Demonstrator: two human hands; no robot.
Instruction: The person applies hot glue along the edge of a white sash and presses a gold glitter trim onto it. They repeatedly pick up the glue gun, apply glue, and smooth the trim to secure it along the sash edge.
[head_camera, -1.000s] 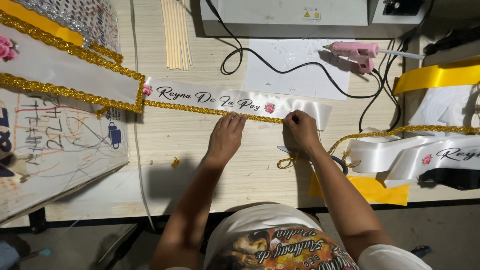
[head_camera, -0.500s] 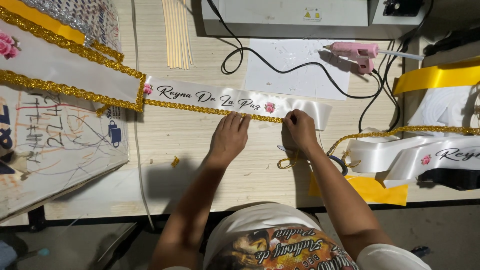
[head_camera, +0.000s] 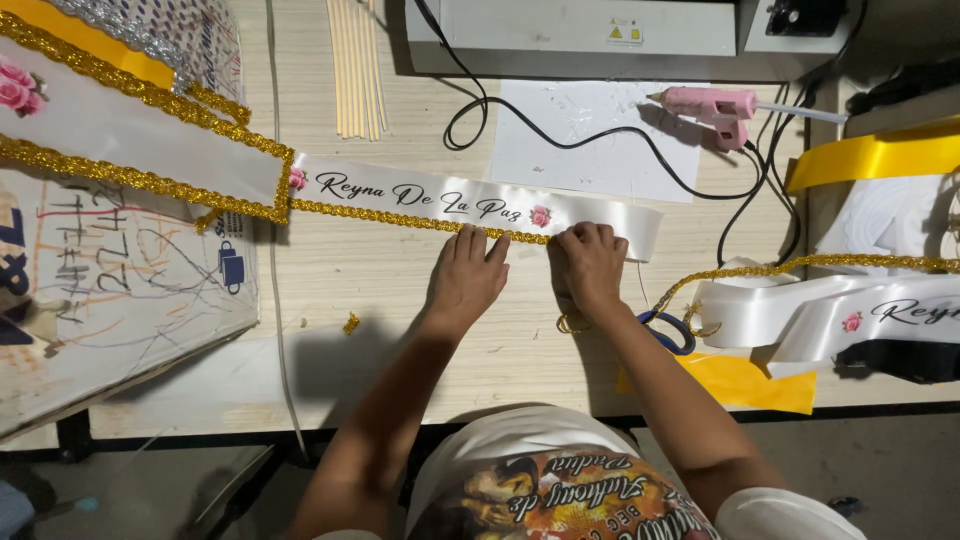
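On the wooden counter (head_camera: 400, 300) we are seeing a white sash (head_camera: 470, 205) lying flat, gold braid (head_camera: 410, 220) edging it; left hand (head_camera: 466, 275) spread pressing, right hand (head_camera: 592, 265) pinching the braid.

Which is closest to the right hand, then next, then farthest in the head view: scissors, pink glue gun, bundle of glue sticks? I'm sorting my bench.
From the right hand:
1. Scissors, just below-right.
2. Pink glue gun, up-right.
3. Glue sticks, far upper left.

White satin sash (head_camera: 600, 215) lies flat on wooden table (head_camera: 400, 320). Left hand (head_camera: 467, 280) and right hand (head_camera: 590, 265) press gold braid trim (head_camera: 400, 218) along sash's near edge. Pink glue gun (head_camera: 715, 105) beyond sash.
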